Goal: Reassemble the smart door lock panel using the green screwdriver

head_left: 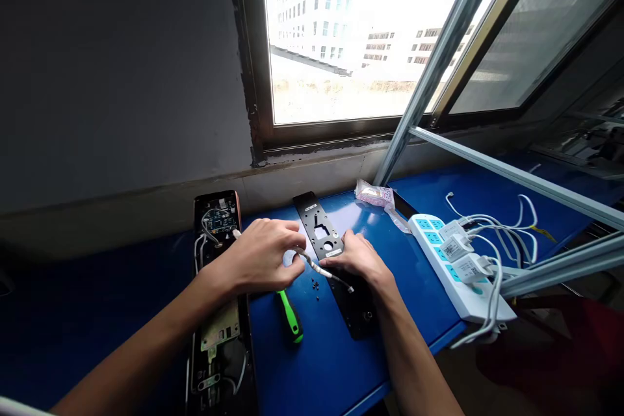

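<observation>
Two hands of yours are at the long black plate [347, 299] on the blue table [312, 370]. Your left hand [273, 253] pinches one thin white cable [316, 266] between thumb and fingers, and its plug end reaches over the plate. Your right hand [359, 259] lies on the plate, thumb on top; you can't tell if its fingers squeeze the edge. The cable looks light and bendy, and its wires could break, so the little plug seems the safest spot to hold. The plate looks stiff and flat; hold it by its long edges. Left of the plate are one green-handled tool [291, 318], a few screws [315, 285] too tiny to count, and one open black case [246, 338]. Right of it are one plastic packet [374, 195] and one power strip [446, 279] with three white chargers [455, 247].
</observation>
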Action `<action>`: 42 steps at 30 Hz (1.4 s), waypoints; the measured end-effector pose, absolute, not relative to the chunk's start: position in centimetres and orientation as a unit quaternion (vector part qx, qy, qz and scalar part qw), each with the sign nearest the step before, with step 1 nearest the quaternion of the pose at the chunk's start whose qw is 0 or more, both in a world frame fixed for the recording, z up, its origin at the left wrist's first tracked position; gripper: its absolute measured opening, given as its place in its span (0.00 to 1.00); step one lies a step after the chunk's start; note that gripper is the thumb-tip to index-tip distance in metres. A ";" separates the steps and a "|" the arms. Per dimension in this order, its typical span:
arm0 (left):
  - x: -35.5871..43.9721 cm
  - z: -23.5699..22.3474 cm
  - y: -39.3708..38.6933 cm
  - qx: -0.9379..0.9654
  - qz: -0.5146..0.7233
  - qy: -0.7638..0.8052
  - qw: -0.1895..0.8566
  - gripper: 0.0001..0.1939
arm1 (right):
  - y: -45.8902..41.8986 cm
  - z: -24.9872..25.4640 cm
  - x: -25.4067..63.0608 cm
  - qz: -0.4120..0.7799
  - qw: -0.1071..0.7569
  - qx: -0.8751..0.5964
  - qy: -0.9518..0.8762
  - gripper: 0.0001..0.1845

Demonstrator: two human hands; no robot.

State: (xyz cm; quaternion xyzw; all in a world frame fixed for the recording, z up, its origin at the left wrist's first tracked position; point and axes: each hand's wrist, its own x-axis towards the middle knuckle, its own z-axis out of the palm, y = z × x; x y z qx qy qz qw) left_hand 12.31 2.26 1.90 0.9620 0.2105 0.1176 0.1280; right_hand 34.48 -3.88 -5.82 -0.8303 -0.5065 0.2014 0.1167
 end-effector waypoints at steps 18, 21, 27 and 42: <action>8.6 1.0 0.5 0.871 0.224 0.399 0.176 0.24 | -3.3 -6.8 34.1 0.407 0.471 -0.659 -0.423 0.23; 7.5 0.5 0.7 0.801 0.329 0.438 0.242 0.25 | -3.5 -5.9 33.1 0.460 0.506 -0.612 -0.398 0.26; 5.5 -1.5 1.1 0.717 0.421 0.459 0.313 0.19 | -4.4 -5.0 31.3 0.528 0.534 -0.532 -0.391 0.29; 6.4 -3.3 0.4 0.656 0.512 0.385 0.399 0.21 | -3.9 -4.7 26.7 0.587 0.474 -0.464 -0.463 0.21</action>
